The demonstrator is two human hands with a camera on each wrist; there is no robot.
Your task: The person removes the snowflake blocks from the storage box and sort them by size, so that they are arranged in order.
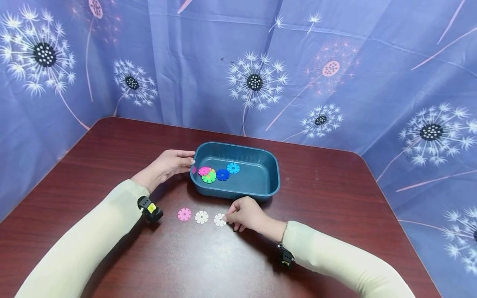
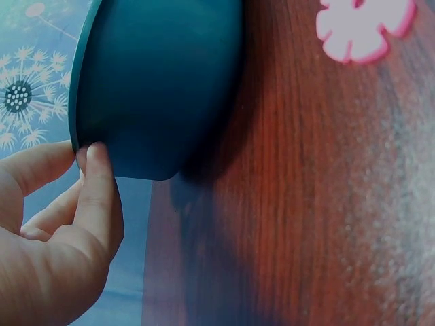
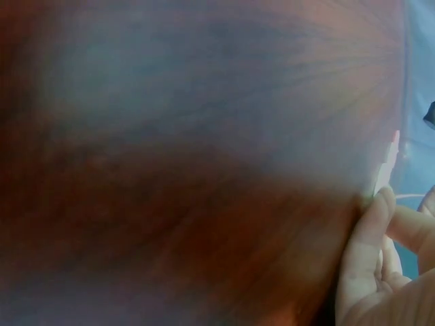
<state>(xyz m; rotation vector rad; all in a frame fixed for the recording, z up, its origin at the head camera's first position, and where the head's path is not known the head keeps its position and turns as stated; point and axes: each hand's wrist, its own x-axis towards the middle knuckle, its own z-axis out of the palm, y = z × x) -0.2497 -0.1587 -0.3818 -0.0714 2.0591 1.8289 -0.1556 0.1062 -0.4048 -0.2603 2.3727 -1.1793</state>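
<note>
A dark teal plastic tub (image 1: 253,178) stands on the table, its left rim pinched between the thumb and fingers of my left hand (image 1: 167,166). The left wrist view shows that thumb (image 2: 98,183) on the tub's wall (image 2: 156,88). Below the tub, my right hand (image 1: 249,213) pinches the edge of a white notched plastic disc (image 1: 219,220), close over the tabletop. In the right wrist view this disc (image 3: 386,173) appears nearly edge-on at the fingertips. Left of it lie another white notched disc (image 1: 201,217) and a pink one (image 1: 184,214), forming a row.
Inside the tub's left half are several notched discs: pink (image 1: 204,171), green (image 1: 209,177), dark blue (image 1: 222,174) and light blue (image 1: 233,168). The reddish-brown wooden table (image 1: 316,186) meets a blue dandelion-print curtain (image 1: 208,82) at the back and sides.
</note>
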